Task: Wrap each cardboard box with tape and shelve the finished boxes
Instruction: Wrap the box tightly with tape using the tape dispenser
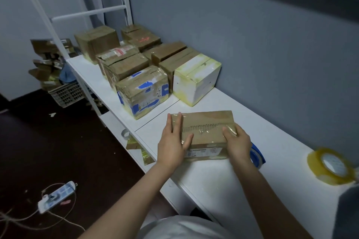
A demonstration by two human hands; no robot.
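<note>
A flat brown cardboard box [206, 128] wrapped in clear tape lies on the white table [272, 141] in front of me. My left hand [172, 141] presses flat against its left end, fingers spread along the side. My right hand [238, 142] grips its right near corner. A roll of yellowish clear tape [330, 167] stands on the table at the far right. A blue tape dispenser [256, 155] peeks out behind my right wrist.
Several taped boxes [141, 91] stand packed together at the table's far left, among them a white one [196, 79]. A plastic crate [66, 93] of cardboard sits on the dark floor beyond. A power strip [56, 196] with cables lies on the floor at left. A grey wall runs along the right.
</note>
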